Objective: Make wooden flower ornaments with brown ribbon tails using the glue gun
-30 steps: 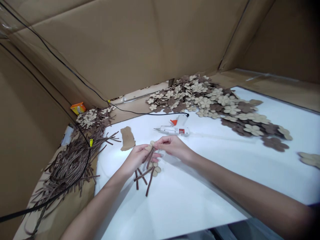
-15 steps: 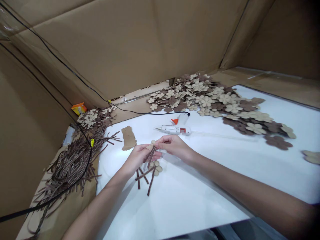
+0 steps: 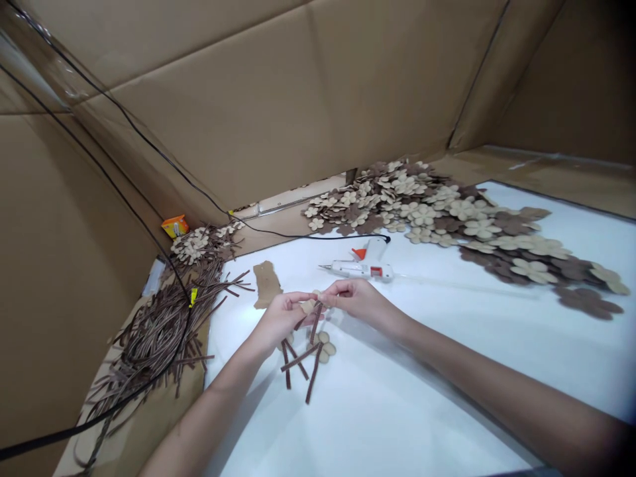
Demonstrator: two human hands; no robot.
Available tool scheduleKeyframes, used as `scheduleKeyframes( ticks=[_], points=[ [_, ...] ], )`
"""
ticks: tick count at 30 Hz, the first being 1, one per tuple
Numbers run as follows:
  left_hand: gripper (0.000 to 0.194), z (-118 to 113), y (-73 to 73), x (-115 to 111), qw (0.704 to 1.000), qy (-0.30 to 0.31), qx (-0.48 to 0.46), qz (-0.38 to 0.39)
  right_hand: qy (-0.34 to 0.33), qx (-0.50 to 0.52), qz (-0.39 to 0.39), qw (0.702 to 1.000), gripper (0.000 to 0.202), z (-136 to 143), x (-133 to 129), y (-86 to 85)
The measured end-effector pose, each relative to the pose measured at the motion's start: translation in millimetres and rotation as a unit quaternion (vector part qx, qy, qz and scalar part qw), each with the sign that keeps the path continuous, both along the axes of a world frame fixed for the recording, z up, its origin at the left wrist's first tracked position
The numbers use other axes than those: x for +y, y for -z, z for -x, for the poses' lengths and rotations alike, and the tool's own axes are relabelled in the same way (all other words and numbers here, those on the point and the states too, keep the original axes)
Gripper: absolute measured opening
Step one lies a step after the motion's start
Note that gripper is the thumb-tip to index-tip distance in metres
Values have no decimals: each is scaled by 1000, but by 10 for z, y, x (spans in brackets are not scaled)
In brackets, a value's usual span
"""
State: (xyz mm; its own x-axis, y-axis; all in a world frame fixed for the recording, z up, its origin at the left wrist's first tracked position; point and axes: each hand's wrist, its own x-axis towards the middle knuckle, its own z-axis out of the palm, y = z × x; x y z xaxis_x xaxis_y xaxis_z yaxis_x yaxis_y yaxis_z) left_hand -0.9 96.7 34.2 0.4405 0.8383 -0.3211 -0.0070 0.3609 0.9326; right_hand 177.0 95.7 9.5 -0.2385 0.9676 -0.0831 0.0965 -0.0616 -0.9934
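Between my two hands is a beige fabric flower [image 3: 309, 307] with dark brown strips [image 3: 317, 321] hanging from it. My left hand [image 3: 284, 319] grips the flower from the left, its fingers partly behind it. The fingertips of my right hand [image 3: 350, 297] pinch together at the flower's upper right side. Just below, another beige flower [image 3: 324, 347] lies on the white board [image 3: 377, 404] with several brown strips [image 3: 299, 358] over and beside it. Beyond my right hand a white hot glue gun [image 3: 360, 268] lies on its side, a clear glue stick [image 3: 447, 285] trailing from its back.
A large heap of beige and brown flowers [image 3: 422, 205] spreads along the back right. At left lies a tangled pile of brown strips [image 3: 159, 324], with a small orange box [image 3: 175, 226] behind. A torn cardboard piece [image 3: 267, 285] lies beyond my left hand. Black cables [image 3: 144, 136] cross the left side.
The whole view has shifted, so everything sits slightly lower and further right. Both hands stay at the flower; the strips on it now hang at a different angle, one more upright.
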Motion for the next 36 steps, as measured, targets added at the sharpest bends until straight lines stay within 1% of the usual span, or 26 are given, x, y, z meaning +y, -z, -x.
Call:
scheduleKeyframes(
  ticks=[3, 7, 13, 17, 24, 28, 32, 36],
  points=[
    [51, 23, -20, -1, 1000, 2, 2, -1, 0, 2, 0, 1000, 31, -1, 1, -13],
    [45, 50, -32, 0, 1000, 13, 11, -4, -3, 3, 1, 1000, 32, 7, -5, -23],
    [44, 29, 0, -1, 999, 20, 15, -27, -25, 34, 4, 999, 32, 27, -18, -12],
    [43, 22, 17, -5, 999, 19, 18, -42, -28, 52, 6, 998, 30, 43, -22, -11],
    [41, 19, -1, -11, 998, 18, 27, -53, -37, 70, -17, 997, 29, 41, -42, -41],
    [42, -4, 27, -20, 998, 1, 25, -58, -29, 76, -22, 996, 29, 48, -46, -67],
    [44, -33, 69, -36, 998, -28, 13, -64, -10, 77, -20, 997, 30, 77, -56, -86],
    [44, -73, 77, -59, 996, -60, 6, -69, 2, 81, -18, 997, 32, 113, -57, -81]
  ],
)
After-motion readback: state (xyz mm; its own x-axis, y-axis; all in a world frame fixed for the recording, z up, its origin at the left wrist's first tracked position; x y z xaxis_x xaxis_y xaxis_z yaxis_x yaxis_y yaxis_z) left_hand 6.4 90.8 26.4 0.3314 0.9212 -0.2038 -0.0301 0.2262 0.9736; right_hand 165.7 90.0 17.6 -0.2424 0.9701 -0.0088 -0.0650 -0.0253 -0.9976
